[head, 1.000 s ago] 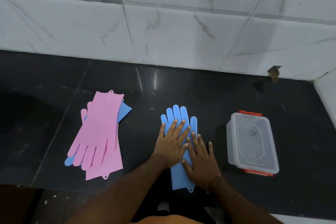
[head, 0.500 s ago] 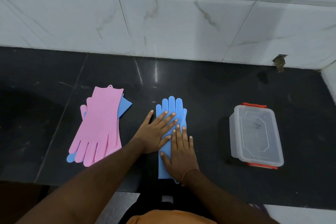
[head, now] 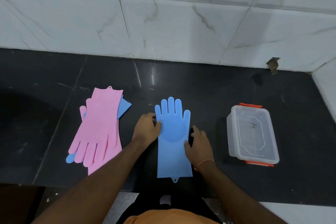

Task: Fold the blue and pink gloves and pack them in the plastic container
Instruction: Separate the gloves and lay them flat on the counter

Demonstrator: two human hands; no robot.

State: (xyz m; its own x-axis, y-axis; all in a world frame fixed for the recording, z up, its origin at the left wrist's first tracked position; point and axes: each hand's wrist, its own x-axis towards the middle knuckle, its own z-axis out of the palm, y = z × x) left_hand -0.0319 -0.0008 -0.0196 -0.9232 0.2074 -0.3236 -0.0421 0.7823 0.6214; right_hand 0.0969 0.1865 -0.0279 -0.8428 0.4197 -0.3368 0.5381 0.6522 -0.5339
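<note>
**Q:** Where are your hands and the gloves right now?

**A:** A blue glove (head: 174, 138) lies flat on the black table (head: 209, 92) straight in front of me, its fingertips pointing to twelve o'clock. My left hand (head: 147, 127) is at its nine o'clock edge, fingers curled round the rim near the thumb side. My right hand (head: 198, 142) is at its three o'clock edge, fingers bent and pinching that side. At nine o'clock, well apart, sits a pile: pink gloves (head: 99, 129) on top, with a second blue glove (head: 125, 106) peeking out beneath. The plastic container (head: 252, 133) stands at three o'clock, clear with red clips, its lid on.

**Q:** What could go wrong from here?

**A:** My guess is the rubbery glove may spring open after I fold it, since it looks thick and floppy. If I let go too early, it could unroll. The container looks small, so loosely folded gloves might not all fit. The lid also has to come off first, and I will need a free hand for that.

**Q:** Any writing or brand?

**A:** There is a small dark mark on the lid, too tiny to read. No brand shows on the gloves.
</note>
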